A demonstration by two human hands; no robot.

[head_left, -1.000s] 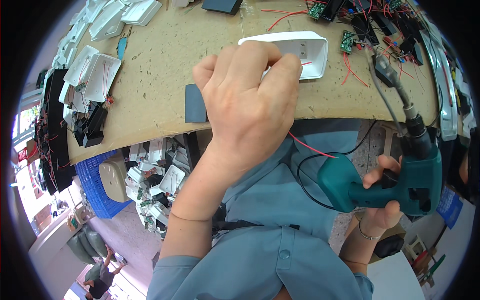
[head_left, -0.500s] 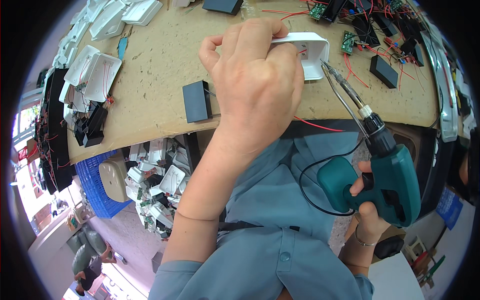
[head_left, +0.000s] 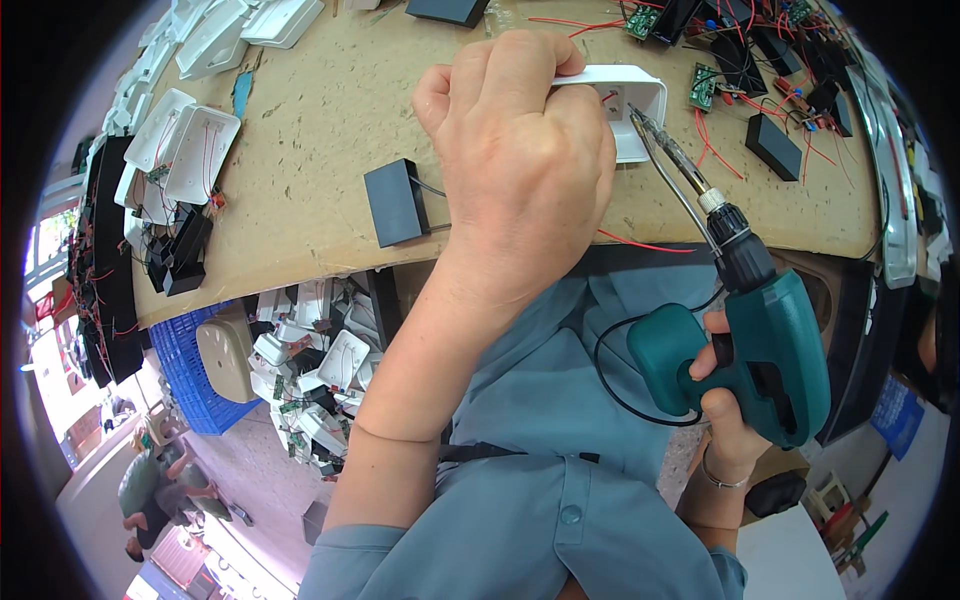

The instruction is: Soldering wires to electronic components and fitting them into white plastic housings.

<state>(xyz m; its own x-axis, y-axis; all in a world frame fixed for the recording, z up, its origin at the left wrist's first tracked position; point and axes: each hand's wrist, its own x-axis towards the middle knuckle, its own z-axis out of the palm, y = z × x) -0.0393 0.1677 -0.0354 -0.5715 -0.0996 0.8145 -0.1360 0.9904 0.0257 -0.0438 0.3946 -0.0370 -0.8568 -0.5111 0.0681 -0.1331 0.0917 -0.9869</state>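
- Tan worktable (head_left: 300,150), worn and pitted, spans the upper view, with a person in blue-grey clothing seated at it.
- Beneath its left side lies a heap of white casings (head_left: 345,360) mixed with circuit boards and wires.
- Beside the heap stands a blue slatted crate (head_left: 185,365); its contents are hard to make out.
- At the far right, a blue panel (head_left: 898,412) may carry print, too small to read.
- Green soldering gun (head_left: 785,350), gripped by the right hand (head_left: 735,425), its fingers wrapped about the handle; the tip points into the white casing in front of the person.
- Left hand (head_left: 525,150), fingers curled and bunched at that casing's left side; what the fingertips pinch cannot be told.
- White casing (head_left: 640,90), open side up on the table, partly behind the left hand, a bit of red wire inside.
- Another open casing (head_left: 190,175), at the table's left, containing thin red wires.
- Black box (head_left: 395,203), just left of the left wrist.
- Green circuit board (head_left: 703,87), right of the white casing.
- Loose red wire (head_left: 645,245), near the table's front edge.
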